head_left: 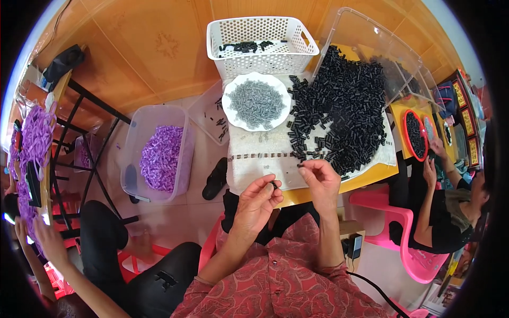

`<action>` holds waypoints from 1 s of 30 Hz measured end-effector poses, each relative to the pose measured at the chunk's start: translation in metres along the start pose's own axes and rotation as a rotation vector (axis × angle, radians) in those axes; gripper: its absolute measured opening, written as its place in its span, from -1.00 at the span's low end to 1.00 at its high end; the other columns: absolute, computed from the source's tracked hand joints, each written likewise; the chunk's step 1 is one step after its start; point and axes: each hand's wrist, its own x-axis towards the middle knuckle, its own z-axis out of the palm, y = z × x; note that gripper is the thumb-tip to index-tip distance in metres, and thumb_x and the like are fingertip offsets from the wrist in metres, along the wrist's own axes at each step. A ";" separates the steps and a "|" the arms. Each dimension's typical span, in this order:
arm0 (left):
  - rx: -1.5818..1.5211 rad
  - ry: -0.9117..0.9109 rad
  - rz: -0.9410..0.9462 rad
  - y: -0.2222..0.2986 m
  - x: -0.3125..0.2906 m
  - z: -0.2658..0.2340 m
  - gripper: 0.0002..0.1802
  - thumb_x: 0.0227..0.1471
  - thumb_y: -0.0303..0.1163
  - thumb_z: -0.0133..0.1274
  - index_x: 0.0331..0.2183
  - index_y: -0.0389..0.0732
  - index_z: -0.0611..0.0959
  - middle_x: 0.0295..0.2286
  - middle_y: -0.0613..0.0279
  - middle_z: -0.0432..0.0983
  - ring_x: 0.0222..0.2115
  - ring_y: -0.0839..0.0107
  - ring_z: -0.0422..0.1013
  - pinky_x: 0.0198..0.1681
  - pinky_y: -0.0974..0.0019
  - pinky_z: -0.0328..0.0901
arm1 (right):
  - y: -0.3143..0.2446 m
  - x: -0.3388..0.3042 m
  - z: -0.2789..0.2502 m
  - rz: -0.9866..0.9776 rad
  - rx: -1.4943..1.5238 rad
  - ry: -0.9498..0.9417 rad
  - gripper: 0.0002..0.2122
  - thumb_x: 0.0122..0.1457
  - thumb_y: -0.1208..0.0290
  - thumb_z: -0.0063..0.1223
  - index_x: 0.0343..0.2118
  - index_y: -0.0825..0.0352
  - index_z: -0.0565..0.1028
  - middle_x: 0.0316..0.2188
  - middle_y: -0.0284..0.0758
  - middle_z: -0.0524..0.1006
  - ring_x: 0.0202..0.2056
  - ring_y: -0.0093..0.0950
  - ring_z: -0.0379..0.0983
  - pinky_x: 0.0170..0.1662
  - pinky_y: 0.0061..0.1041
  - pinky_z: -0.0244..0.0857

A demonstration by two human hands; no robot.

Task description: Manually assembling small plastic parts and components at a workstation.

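My left hand (256, 200) is closed at the table's front edge, fingers curled round a small black tube piece (273, 185). To its right and slightly farther off, my right hand (322, 184) pinches thumb and forefinger together at the near edge of a big heap of short black tubes (350, 106). A tiny dark piece shows at those fingertips, too small to name. A pale cloth (249, 144) lies under the heap. Beyond my left hand stands a white scalloped plate (227, 106) piled with small grey translucent pieces (257, 103).
A white perforated basket (260, 66) stands behind the plate, a clear tipped bin (366, 29) behind the heap. On the floor at left sits a clear tub (183, 164) of purple pieces. People work at both sides; a pink chair (405, 228) is at right.
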 end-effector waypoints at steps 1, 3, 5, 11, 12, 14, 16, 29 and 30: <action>-0.001 0.005 0.003 0.000 0.000 -0.001 -0.74 0.16 -0.51 -0.02 -0.09 -0.29 0.53 -0.21 0.13 0.50 -0.28 0.44 0.45 -0.16 0.34 0.39 | -0.004 -0.006 0.002 0.021 0.088 -0.026 -0.88 0.07 0.63 0.17 -0.31 0.40 0.52 -0.42 -0.50 0.50 -0.39 -0.74 0.36 -0.30 -0.74 0.26; 0.004 0.001 0.027 0.000 -0.001 -0.001 -0.74 0.15 -0.51 -0.02 -0.08 -0.28 0.53 -0.22 0.13 0.51 -0.29 0.43 0.46 -0.17 0.35 0.40 | -0.005 -0.013 0.003 -0.001 0.162 -0.080 -0.85 0.04 0.68 0.18 -0.30 0.41 0.52 -0.40 -0.44 0.50 -0.37 -0.72 0.37 -0.28 -0.72 0.27; -0.009 0.001 0.035 0.001 -0.002 -0.001 -0.74 0.15 -0.51 -0.01 -0.09 -0.27 0.53 -0.22 0.13 0.51 -0.29 0.44 0.46 -0.17 0.36 0.40 | -0.008 -0.018 0.005 -0.028 0.178 -0.112 -0.85 0.03 0.68 0.18 -0.30 0.42 0.51 -0.38 -0.42 0.50 -0.37 -0.71 0.37 -0.28 -0.72 0.28; -0.066 -0.015 0.060 0.002 -0.003 -0.001 -0.74 0.14 -0.51 0.00 -0.10 -0.24 0.55 -0.21 0.14 0.52 -0.30 0.45 0.46 -0.18 0.36 0.40 | -0.014 -0.028 0.015 -0.098 0.182 -0.191 -0.85 0.02 0.72 0.17 -0.31 0.44 0.53 -0.35 -0.35 0.50 -0.35 -0.65 0.39 -0.26 -0.70 0.28; -0.085 -0.012 0.064 0.002 -0.003 -0.001 -0.75 0.14 -0.51 0.00 -0.10 -0.24 0.55 -0.21 0.14 0.52 -0.30 0.45 0.46 -0.18 0.37 0.40 | -0.015 -0.029 0.016 -0.088 0.166 -0.203 -0.84 0.01 0.73 0.17 -0.32 0.44 0.54 -0.34 -0.34 0.49 -0.33 -0.63 0.39 -0.24 -0.69 0.28; -0.096 -0.010 0.066 0.002 -0.003 -0.001 -0.75 0.14 -0.51 0.00 -0.10 -0.24 0.55 -0.21 0.14 0.52 -0.30 0.45 0.46 -0.18 0.37 0.40 | -0.017 -0.033 0.020 -0.087 0.176 -0.203 -0.85 0.01 0.73 0.17 -0.32 0.44 0.54 -0.34 -0.34 0.49 -0.33 -0.64 0.39 -0.25 -0.69 0.28; -0.107 -0.009 0.068 0.002 -0.004 -0.001 -0.75 0.14 -0.52 0.00 -0.11 -0.23 0.55 -0.20 0.14 0.52 -0.29 0.45 0.45 -0.18 0.37 0.39 | -0.017 -0.036 0.022 -0.087 0.186 -0.202 -0.85 0.01 0.73 0.16 -0.33 0.44 0.54 -0.35 -0.34 0.49 -0.34 -0.64 0.39 -0.25 -0.69 0.27; -0.079 0.005 0.109 -0.001 -0.006 0.000 -0.74 0.13 -0.54 0.00 -0.11 -0.23 0.56 -0.17 0.14 0.51 -0.18 0.43 0.43 -0.11 0.37 0.36 | -0.019 -0.040 0.030 -0.203 0.063 -0.168 -0.86 -0.02 0.67 0.22 -0.36 0.42 0.55 -0.41 -0.34 0.52 -0.43 -0.65 0.41 -0.40 -0.70 0.27; -0.081 0.000 0.110 -0.001 -0.006 0.000 -0.74 0.13 -0.54 0.00 -0.10 -0.23 0.56 -0.17 0.14 0.51 -0.18 0.43 0.43 -0.10 0.37 0.36 | -0.019 -0.040 0.030 -0.221 0.065 -0.161 -0.86 -0.02 0.68 0.22 -0.36 0.42 0.55 -0.42 -0.34 0.52 -0.43 -0.65 0.41 -0.40 -0.70 0.27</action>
